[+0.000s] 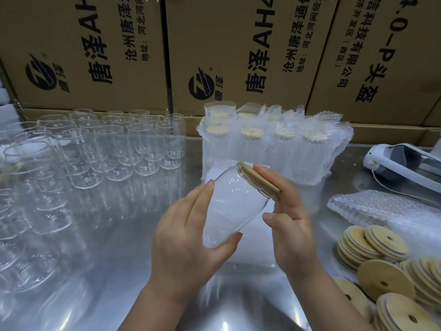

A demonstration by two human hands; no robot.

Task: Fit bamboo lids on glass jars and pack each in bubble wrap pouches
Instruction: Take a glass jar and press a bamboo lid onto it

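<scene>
Holding: left hand (191,237) grips the glass jar (231,211), tilted, up above the desk (114,259).
Lid: round bamboo lid (259,180) seated on the jar's mouth, pale tan.
Right hand (293,223): straight fingers (269,177) flat on the lid, thumb against the glass.
Jar: clear, smooth, rounded base toward the left thumb.

The cardboard boxes (83,51) at the back run off the top edge with their print cut short, and the nearest glass jars (21,235) on the left smear into a blur and pass the left edge. The pile of bamboo lids (405,283) and the white device (401,163) are clipped by the right edge. The right hand (293,223) hides the top face of the lid (257,179) on the held jar (233,206).
</scene>
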